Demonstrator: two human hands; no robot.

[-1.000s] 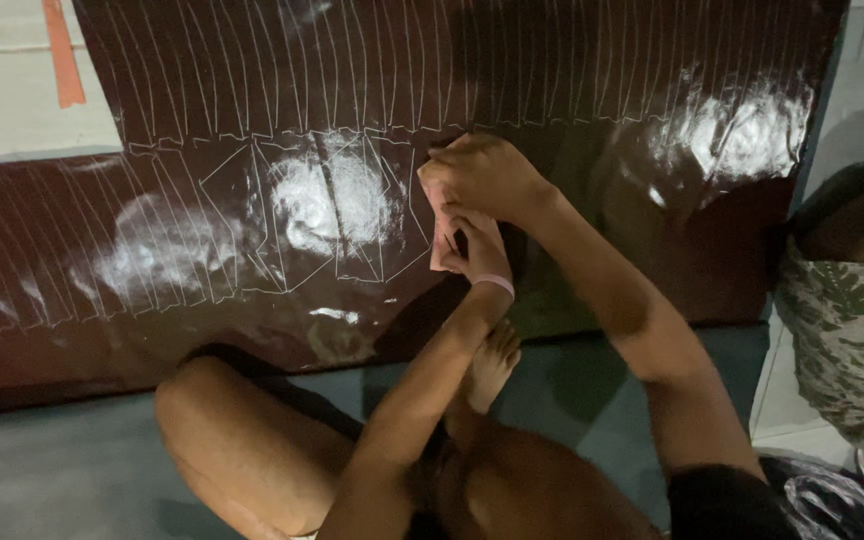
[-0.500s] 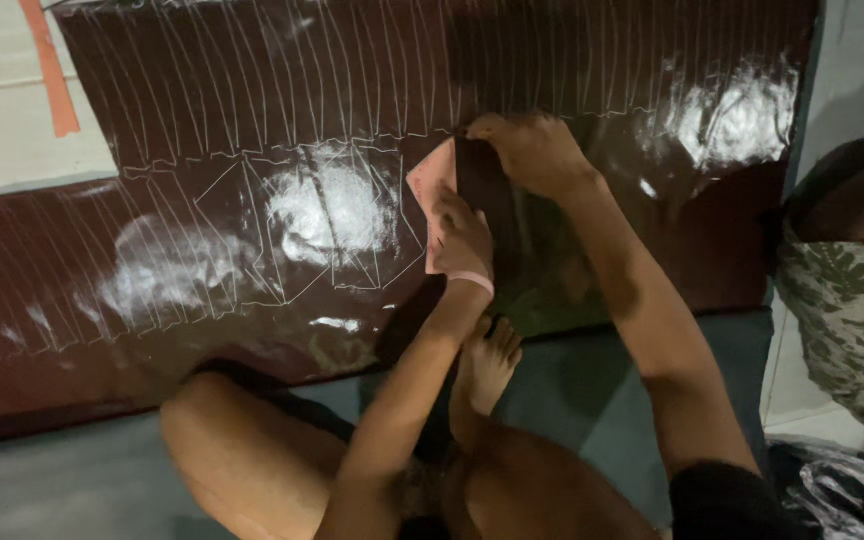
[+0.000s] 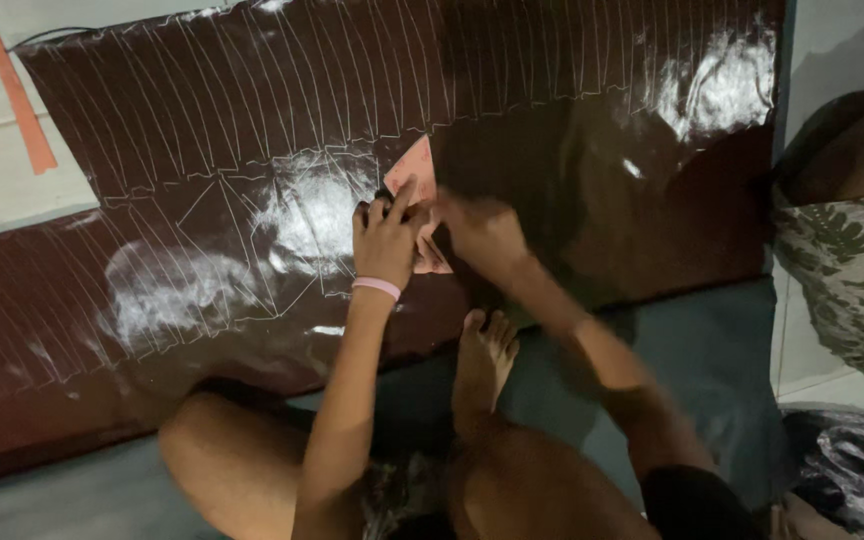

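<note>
1. An orange strip (image 3: 14,88) lies on pale floor tiles at far left, beside the glossy brown sheet (image 3: 202,180), chalked with white lines.
2. The left hand (image 3: 384,238), fingers curled together, presses a pink template (image 3: 416,182) flat onto the sheet, seemingly to steady it.
3. The right hand (image 3: 482,235) is blurred against the template's edge; its grip cannot be told.
4. A patterned cloth (image 3: 847,280) lies at far right.

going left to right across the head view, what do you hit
orange strip → glossy dark brown sheet → left hand on the pink template → right hand → patterned cloth at the right edge
</note>
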